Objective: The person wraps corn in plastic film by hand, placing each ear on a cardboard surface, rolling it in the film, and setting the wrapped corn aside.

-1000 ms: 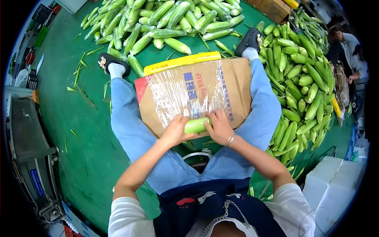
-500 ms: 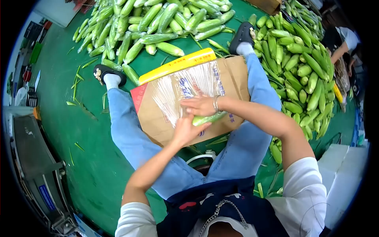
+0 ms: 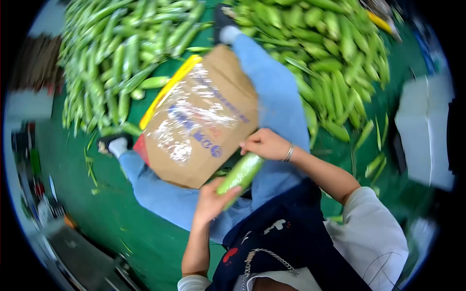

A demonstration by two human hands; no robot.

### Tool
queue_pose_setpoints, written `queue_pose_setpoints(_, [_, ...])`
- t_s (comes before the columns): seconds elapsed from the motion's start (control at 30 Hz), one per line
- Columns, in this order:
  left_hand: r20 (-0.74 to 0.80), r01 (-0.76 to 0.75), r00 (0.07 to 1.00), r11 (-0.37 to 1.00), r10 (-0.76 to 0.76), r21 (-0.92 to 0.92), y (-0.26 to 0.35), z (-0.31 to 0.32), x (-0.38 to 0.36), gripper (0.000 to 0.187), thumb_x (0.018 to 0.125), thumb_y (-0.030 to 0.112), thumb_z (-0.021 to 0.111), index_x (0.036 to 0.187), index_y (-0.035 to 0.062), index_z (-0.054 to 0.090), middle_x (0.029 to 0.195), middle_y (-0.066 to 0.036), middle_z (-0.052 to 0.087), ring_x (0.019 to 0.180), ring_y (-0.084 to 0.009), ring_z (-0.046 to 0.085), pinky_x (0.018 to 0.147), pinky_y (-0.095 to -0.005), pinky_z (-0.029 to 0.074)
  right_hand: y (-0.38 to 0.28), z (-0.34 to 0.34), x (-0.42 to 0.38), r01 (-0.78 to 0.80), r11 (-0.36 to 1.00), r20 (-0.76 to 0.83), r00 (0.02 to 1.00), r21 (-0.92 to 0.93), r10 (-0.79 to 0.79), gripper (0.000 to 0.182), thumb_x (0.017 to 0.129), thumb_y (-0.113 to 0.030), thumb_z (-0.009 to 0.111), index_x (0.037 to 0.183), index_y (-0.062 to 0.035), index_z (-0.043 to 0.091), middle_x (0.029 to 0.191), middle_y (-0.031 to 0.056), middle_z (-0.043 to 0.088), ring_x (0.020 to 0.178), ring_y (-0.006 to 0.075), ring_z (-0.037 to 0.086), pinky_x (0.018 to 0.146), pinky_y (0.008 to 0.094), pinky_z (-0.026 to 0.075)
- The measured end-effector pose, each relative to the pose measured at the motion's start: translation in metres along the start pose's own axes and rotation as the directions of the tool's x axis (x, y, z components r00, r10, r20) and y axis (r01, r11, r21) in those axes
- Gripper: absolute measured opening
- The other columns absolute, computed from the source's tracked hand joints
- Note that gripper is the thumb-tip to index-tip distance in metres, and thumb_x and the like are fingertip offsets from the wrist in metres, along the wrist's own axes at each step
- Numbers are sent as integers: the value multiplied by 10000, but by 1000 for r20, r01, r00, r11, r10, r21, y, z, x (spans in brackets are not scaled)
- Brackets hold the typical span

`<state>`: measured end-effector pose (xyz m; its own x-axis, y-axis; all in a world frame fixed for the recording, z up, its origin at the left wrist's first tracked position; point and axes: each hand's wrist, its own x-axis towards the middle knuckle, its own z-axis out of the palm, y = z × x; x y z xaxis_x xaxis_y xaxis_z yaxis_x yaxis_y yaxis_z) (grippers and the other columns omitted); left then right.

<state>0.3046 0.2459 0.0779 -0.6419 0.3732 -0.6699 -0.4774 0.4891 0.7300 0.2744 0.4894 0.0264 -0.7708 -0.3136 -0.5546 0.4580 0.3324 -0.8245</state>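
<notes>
An ear of corn (image 3: 241, 173) in its green husk, with clear shiny film around it, is held slantwise over my lap. My left hand (image 3: 213, 198) wraps around its lower end. My right hand (image 3: 267, 144) is closed at the upper end, fingertips pinched; whether they grip husk or loose film is not clear. Beyond my hands, a brown cardboard sheet (image 3: 225, 92) with blue print lies across my legs. Clear plastic film (image 3: 182, 121) glints on it, and a yellow strip (image 3: 170, 89) runs along its far left edge.
Film-wrapped corn (image 3: 124, 53) is heaped on the green floor (image 3: 160, 252) at the far left. A pile of corn in husks (image 3: 335, 63) lies to the right of my leg. White boxes (image 3: 424, 131) stand at the right, and a dark metal machine (image 3: 82, 257) at the lower left.
The ear of corn has lifted off the cardboard toward my body, turned more upright. My right hand has moved from pressing over it to its upper end. My view has swung right.
</notes>
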Motion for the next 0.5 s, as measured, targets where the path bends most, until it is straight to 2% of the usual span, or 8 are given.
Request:
queue_pose_setpoints(0.07, [-282, -371, 873, 917, 398, 147, 30, 9, -5, 337, 801, 272, 725, 943, -26, 658, 907, -115, 632, 805, -168, 581, 695, -296, 480, 16, 34, -22, 215, 470, -340, 919, 856, 200, 267, 900, -195, 579, 761, 20, 653, 814, 159, 678, 713, 215, 656, 695, 344, 530])
queue_pose_setpoints(0.13, [-357, -686, 560, 660, 748, 306, 43, 13, -11, 333, 822, 272, 675, 975, -15, 599, 985, -151, 586, 898, -236, 572, 735, -345, 487, 11, 60, -32, 264, 12, -246, 881, 965, 405, 220, 876, -173, 589, 744, 3, 602, 782, 176, 653, 713, 273, 652, 688, 390, 540])
queue_pose_setpoints(0.2, [-482, -950, 300, 306, 823, -68, 49, 43, -5, 427, 822, 372, 646, 1013, 13, 516, 1002, -178, 550, 894, -266, 559, 699, -373, 484, 2, 107, -30, 62, -376, 116, 894, 925, 432, 114, 832, -153, 600, 820, -40, 591, 753, 122, 609, 703, 253, 623, 672, 370, 532])
queue_pose_setpoints(0.27, [-429, -838, 440, 532, 789, 121, 52, 78, 1, 613, 789, 518, 643, 1036, -15, 468, 817, -141, 591, 711, -240, 550, 658, -371, 449, -29, 135, -64, -59, -459, 208, 937, 887, 281, 149, 858, -182, 545, 948, -104, 635, 871, 23, 642, 800, 135, 618, 696, 269, 506])
queue_pose_setpoints(0.33, [-186, -665, 648, 668, 739, 336, 25, 67, 13, 630, 779, 434, 691, 1085, -64, 457, 722, -131, 588, 633, -229, 550, 628, -352, 462, -34, 120, -66, 11, -211, 44, 966, 977, 255, 114, 897, -127, 492, 906, -71, 592, 850, 24, 607, 768, 118, 564, 688, 235, 455])
queue_pose_setpoints(0.4, [-188, -424, 902, 876, 387, -228, 44, 76, 18, 566, 772, 226, 700, 1177, -72, 440, 746, -136, 590, 594, -188, 541, 550, -250, 436, 7, 117, -67, -62, 438, -19, 984, 897, 179, 214, 932, -164, 443, 1047, -45, 580, 921, 49, 627, 876, 125, 588, 767, 284, 463])
queue_pose_setpoints(0.47, [-399, -372, 876, 907, 272, -198, 36, 51, 52, 491, 808, 198, 662, 1181, -46, 456, 792, -124, 590, 596, -159, 536, 526, -232, 426, 36, 54, -112, 424, 549, -419, 897, 720, -143, 147, 875, -96, 568, 1004, -26, 562, 940, 65, 605, 882, 156, 617, 758, 309, 482])
queue_pose_setpoints(0.5, [-433, -326, 885, 892, 171, -313, 37, 31, 73, 444, 838, 216, 641, 1164, -33, 472, 795, -114, 580, 599, -149, 535, 510, -233, 428, 49, 16, -140, 341, 560, -471, 876, 755, 102, 149, 866, -54, 587, 1013, -31, 578, 956, 67, 634, 929, 133, 604, 826, 279, 486])
